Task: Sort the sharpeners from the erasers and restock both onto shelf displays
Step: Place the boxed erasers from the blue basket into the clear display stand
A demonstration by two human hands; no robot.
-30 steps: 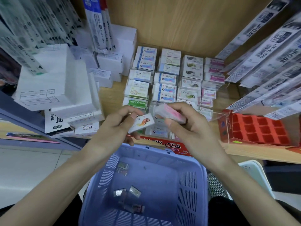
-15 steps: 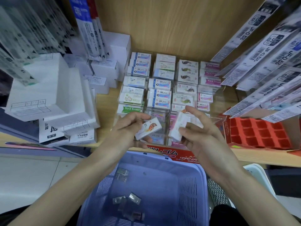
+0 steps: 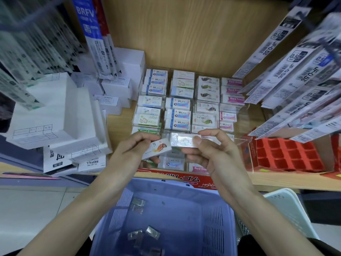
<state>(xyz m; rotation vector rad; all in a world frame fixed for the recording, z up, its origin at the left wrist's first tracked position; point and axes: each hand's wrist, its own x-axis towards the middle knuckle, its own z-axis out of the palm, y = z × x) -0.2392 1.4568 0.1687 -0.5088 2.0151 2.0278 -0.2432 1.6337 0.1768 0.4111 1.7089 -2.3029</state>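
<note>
Since half a second ago the right hand (image 3: 212, 156) has turned its eraser from on end to lying flat, and the two erasers now meet end to end above the front of the shelf (image 3: 120, 124).

Two erasers are in the hands. The left hand (image 3: 132, 152) pinches the fish eraser (image 3: 158, 147), white with an orange fish printed on it, between thumb and curled fingers. The right hand pinches the wrapped eraser (image 3: 182, 142), shiny and pale, between thumb and fingertips.

Behind them stands the clear display tray (image 3: 241, 140), its stock set in four columns. One green sleeve (image 3: 147, 131) reads "Hard Eraser", and so do three pink sleeves (image 3: 233, 98) at the back right.

Below the hands is the lavender basket (image 3: 166, 185) with the sharpeners (image 3: 152, 231) in clear wrap: two by the far left wall and about four near the front — the exact count is hard to tell.

- Red carton edge (image 3: 184, 179): Japanese characters and "HARD", upside down.
- White boxes (image 3: 92, 162) at the left: one reads "REFILL", upside down.
- Hanging packs (image 3: 273, 43) at the right: "JF-0.5".
- Blue pack (image 3: 85, 12) at the upper left: "BRFV".

One red moulded tray (image 3: 287, 156) sits right of the display, and one white basket (image 3: 287, 209) shows beside the lavender one.
</note>
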